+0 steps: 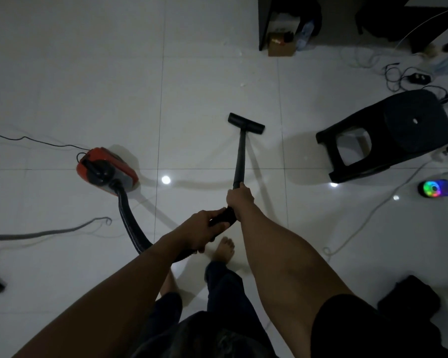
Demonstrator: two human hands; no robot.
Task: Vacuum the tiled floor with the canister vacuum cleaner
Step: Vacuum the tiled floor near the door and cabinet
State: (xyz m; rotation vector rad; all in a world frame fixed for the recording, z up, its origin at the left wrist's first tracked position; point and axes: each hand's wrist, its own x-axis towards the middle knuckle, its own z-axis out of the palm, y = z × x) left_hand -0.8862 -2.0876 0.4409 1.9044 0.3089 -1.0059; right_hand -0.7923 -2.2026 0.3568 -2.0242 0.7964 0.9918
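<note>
Overhead, glossy white tiled floor [88, 73] carries cables [373, 210] and black stool [398, 130].

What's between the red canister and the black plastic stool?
In the head view, the vacuum's black wand crosses the stretch from red canister to stool; otherwise only bare tile.

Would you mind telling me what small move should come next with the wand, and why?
Probably push the wand forward a little: the left hand and right hand both grip it, the head sits on the floor, and pale specks lie just beyond it, clear of the stool.
</note>
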